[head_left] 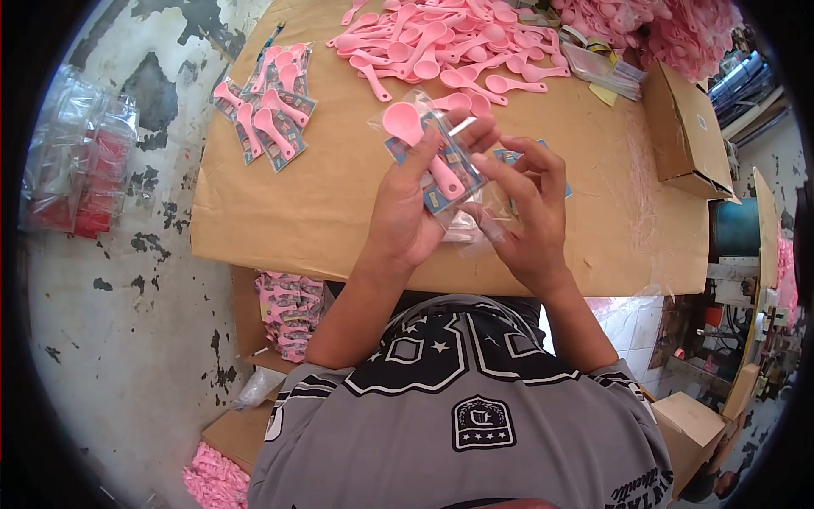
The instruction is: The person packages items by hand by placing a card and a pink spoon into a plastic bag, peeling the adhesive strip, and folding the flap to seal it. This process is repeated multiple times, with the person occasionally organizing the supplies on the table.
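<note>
Pink plastic measuring spoon (443, 176), approx. round bowl, flat handle w/ hole at the end, lies tilted over a blue printed card (435, 201) w/ clear film (421, 100) around it. L hand (398, 208) is clamped on the pkt, thumb across the spoon's handle nr the bowl, bowl end up-left. R hand (532, 199) is just beside the pkt's right edge, thumb & fingers apart; can't tell if fingertips touch the film. Both are above the desk (305, 216).
</note>
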Action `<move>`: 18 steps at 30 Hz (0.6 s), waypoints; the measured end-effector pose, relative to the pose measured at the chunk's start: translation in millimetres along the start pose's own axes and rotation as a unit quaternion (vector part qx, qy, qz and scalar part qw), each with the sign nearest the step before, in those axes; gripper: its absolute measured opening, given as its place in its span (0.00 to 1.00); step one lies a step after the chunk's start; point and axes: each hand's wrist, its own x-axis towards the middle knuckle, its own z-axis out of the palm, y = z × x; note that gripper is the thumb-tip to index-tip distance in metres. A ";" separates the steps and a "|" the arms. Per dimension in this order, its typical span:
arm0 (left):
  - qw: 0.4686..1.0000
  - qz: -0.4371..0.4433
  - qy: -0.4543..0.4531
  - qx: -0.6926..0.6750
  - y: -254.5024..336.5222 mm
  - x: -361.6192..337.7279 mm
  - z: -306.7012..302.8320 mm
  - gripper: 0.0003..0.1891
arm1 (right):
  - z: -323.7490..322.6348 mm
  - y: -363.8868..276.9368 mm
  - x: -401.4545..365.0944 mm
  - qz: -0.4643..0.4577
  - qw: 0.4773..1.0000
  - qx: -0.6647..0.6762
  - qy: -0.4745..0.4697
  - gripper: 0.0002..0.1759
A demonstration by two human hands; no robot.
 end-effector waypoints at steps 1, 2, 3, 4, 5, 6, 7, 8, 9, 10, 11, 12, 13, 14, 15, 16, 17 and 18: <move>1.000 -0.012 -0.014 0.002 -0.7 -1.2 1.8 0.26 | 2.6 -0.2 0.3 0.028 0.999 0.017 0.009 0.36; 0.999 -0.024 -0.027 0.005 -1.2 -3.4 4.3 0.27 | 3.4 -3.0 0.6 0.057 0.998 0.038 0.016 0.38; 0.999 -0.035 -0.040 0.008 -1.4 -4.7 5.6 0.28 | 2.8 -2.9 1.8 0.056 0.998 0.034 0.016 0.39; 0.999 -0.040 -0.035 0.014 -1.8 -5.4 5.5 0.28 | 2.2 -2.2 2.8 0.057 0.998 0.032 0.016 0.40; 0.998 -0.045 -0.030 0.019 -2.3 -6.3 5.3 0.28 | 1.2 -2.0 3.2 0.058 0.998 0.029 0.015 0.40; 0.998 -0.050 -0.026 0.025 -2.7 -6.6 5.1 0.28 | -0.8 -1.9 3.4 0.058 0.998 0.033 -0.007 0.41; 0.998 -0.047 -0.019 0.021 -3.0 -6.5 4.2 0.28 | -3.7 -1.5 3.8 0.058 0.997 0.036 -0.030 0.41; 0.999 -0.045 -0.013 0.017 -3.2 -6.4 2.6 0.28 | -6.6 -1.4 4.2 0.058 0.996 0.039 -0.052 0.42; 0.999 -0.043 -0.007 0.013 -3.5 -5.9 1.9 0.28 | -9.8 -1.5 4.9 0.066 0.995 0.046 -0.057 0.43; 0.999 -0.045 -0.016 0.018 -4.3 -5.1 2.3 0.28 | -13.2 -1.7 5.7 0.074 0.994 0.051 -0.063 0.43; 0.998 -0.047 -0.024 0.022 -5.1 -4.1 2.8 0.29 | -15.7 -1.6 5.9 0.082 0.993 0.056 -0.069 0.44; 0.998 -0.049 -0.033 0.026 -6.2 -3.4 3.5 0.29 | -15.2 0.1 4.4 0.089 0.992 0.066 -0.054 0.45; 0.998 -0.054 -0.029 0.028 -7.8 -3.8 5.9 0.29 | -12.5 2.8 2.0 0.096 0.992 0.076 -0.040 0.45; 0.998 -0.057 -0.024 0.029 -9.7 -5.0 9.6 0.29 | -10.9 4.3 1.0 0.102 0.991 0.087 -0.027 0.46; 0.997 -0.061 -0.019 0.031 -11.1 -5.9 11.8 0.29 | -11.8 4.4 0.9 0.108 0.990 0.085 -0.027 0.46; 0.997 -0.064 -0.016 0.032 -12.3 -5.9 11.8 0.30 | -13.3 4.4 0.2 0.116 0.989 0.082 -0.028 0.46; 0.997 -0.068 -0.013 0.033 -14.0 -5.5 11.0 0.30 | -14.8 4.3 -0.3 0.124 0.989 0.079 -0.028 0.46; 0.997 -0.072 -0.010 0.033 -15.7 -5.3 10.1 0.30 | -15.6 3.6 -0.8 0.132 0.988 0.082 -0.026 0.46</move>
